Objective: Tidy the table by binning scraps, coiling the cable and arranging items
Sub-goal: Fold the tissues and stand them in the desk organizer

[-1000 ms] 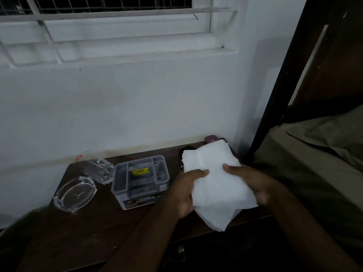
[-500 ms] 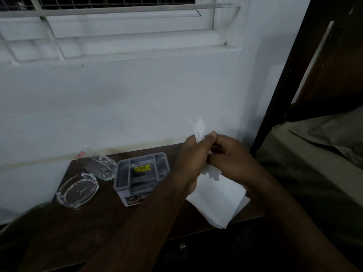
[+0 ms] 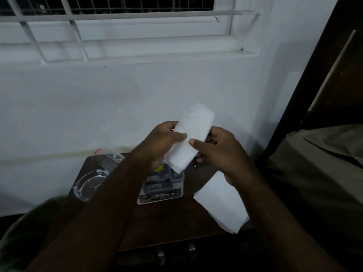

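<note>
Fingers (image 3: 181, 136) of the left hand (image 3: 163, 143) and right hand (image 3: 218, 152) are pinching a folded white tissue (image 3: 191, 138) above the table (image 3: 157, 222); loosening could be dropping it onto the loose sheet (image 3: 222, 203) or grey organiser (image 3: 163, 185) beyond

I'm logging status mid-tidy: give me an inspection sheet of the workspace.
Surface: dark wooden table, dimly lit.
Job's things: folded white paper held up by both hands; more white paper lying at the table's right edge.
Clutter: grey organiser box; glass ashtray; clear container behind it.
Grippers: left hand and right hand pinch the folded paper.
Cables: dark cable end, mostly hidden.
Surroundings: white wall, barred window, bed at right.
</note>
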`<state>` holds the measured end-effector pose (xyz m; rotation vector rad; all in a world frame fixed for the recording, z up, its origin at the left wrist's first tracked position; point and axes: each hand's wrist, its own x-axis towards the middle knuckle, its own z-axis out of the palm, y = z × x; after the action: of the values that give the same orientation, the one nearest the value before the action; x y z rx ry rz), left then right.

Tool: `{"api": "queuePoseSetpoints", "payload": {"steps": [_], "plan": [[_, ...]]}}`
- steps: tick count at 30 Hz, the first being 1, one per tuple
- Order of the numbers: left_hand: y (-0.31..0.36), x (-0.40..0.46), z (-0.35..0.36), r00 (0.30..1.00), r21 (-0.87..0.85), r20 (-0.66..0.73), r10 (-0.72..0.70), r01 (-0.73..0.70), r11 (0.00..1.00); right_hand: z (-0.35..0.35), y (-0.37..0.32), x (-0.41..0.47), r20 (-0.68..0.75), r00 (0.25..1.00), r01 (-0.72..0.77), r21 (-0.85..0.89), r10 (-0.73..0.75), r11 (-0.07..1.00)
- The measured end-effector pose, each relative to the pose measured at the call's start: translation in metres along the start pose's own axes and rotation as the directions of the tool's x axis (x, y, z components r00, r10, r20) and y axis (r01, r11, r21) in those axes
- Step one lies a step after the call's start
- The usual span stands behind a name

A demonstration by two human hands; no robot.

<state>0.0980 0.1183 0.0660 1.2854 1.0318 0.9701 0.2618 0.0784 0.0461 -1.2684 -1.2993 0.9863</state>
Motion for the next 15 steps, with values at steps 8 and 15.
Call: {"api": "queuePoseSetpoints", "payload": {"steps": [8, 15], "plan": [[-0.042, -0.016, -0.023, 0.843, 0.479, -0.259, 0.472, -0.312, 0.821, 0.041, 0.009, 0.000, -0.239, 0.920, 0.196, -0.407, -0.312, 0.892], [-0.064, -0.027, -0.027, 0.904, 0.680, 0.066, 0.423, -0.351, 0.644, 0.052, 0.019, -0.015, -0.167, 0.917, 0.243, -0.486, -0.362, 0.839]]}}
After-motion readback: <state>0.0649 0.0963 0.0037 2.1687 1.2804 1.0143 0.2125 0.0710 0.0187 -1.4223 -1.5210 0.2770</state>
